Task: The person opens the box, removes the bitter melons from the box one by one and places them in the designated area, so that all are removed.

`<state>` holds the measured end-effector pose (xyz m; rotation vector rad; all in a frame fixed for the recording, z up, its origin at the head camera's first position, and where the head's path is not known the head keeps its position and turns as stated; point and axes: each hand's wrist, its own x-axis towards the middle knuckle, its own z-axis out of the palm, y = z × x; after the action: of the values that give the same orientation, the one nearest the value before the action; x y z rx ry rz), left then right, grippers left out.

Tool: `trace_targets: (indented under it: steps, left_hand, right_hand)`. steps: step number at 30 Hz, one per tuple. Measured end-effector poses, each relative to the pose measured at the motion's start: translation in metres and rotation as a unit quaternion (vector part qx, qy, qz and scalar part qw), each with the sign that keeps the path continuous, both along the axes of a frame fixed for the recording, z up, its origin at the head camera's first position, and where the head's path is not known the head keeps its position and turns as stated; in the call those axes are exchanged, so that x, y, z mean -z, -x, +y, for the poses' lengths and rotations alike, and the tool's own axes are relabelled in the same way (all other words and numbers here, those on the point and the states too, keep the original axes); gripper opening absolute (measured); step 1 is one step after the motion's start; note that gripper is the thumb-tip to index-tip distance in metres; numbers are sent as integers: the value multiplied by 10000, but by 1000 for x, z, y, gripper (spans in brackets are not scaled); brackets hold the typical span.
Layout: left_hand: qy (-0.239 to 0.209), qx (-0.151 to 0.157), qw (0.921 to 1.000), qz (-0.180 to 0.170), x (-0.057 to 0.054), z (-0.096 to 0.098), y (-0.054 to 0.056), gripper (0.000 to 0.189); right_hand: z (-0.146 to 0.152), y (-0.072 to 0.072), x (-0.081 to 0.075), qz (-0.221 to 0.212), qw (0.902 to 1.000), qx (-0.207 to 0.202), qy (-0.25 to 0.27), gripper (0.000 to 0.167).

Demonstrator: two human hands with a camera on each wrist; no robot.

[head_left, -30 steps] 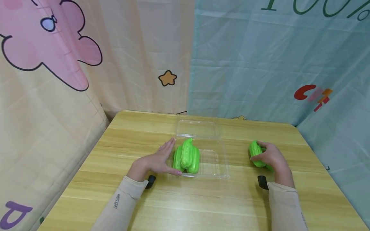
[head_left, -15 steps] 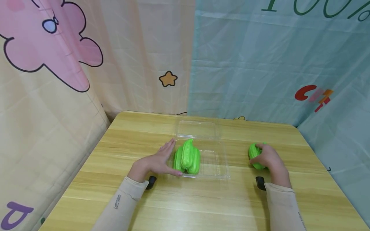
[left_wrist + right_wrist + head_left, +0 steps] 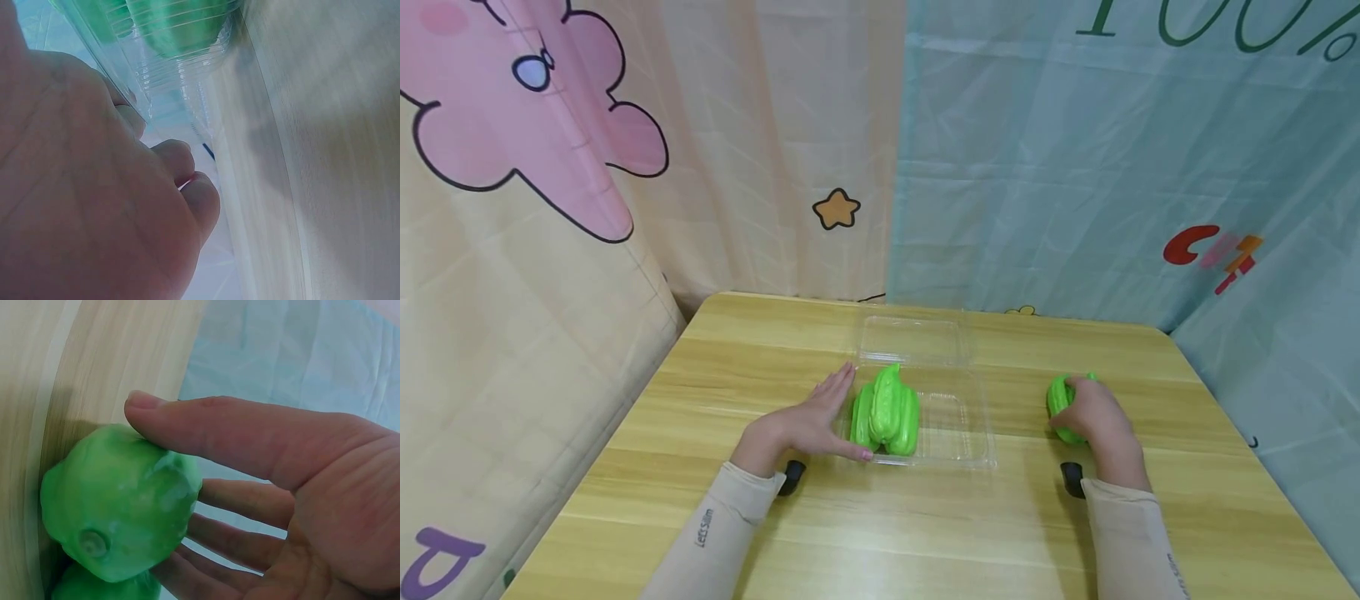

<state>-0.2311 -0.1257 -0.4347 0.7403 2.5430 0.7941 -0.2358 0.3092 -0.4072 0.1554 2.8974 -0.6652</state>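
In the head view my left hand (image 3: 808, 429) spans the left side of a clear plastic clamshell box (image 3: 951, 461), fingers straight, thumb at its front edge. The left wrist view shows fingertips (image 3: 203, 194) beside the box wall. Several bright green, ridged vegetables that look like bitter melons (image 3: 887, 408) lie stacked in the box's left half. Off to the right, my right hand (image 3: 1101, 417) holds a similar bitter melon (image 3: 125, 500) between thumb and fingers, low over the table. Under it, a second green melon (image 3: 109, 587) shows in the right wrist view; my hand hides most of it from above.
The box's lid (image 3: 913, 337) lies folded back towards the table's far edge. Printed curtains (image 3: 1037, 167) hang behind and beside the wooden table (image 3: 925, 533). Bare tabletop lies between the box and my right hand.
My right hand has shifted slightly left and turned over the melons; a green tip now shows beyond its knuckles, and the green by its wrist is hidden. The left hand stays on the box.
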Motion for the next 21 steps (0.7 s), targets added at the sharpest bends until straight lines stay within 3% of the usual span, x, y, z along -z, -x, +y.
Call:
trace_targets:
  steps: [13,21]
  left_hand:
    - [35,5,9999,95,2,1,-2,138]
    - [4,7,10000,90,3,1,-1,138]
  right_hand:
    - [-4,-2,0,150,9999,-48,29,89]
    - [-3,1,5,302,9993,-89,-193,74]
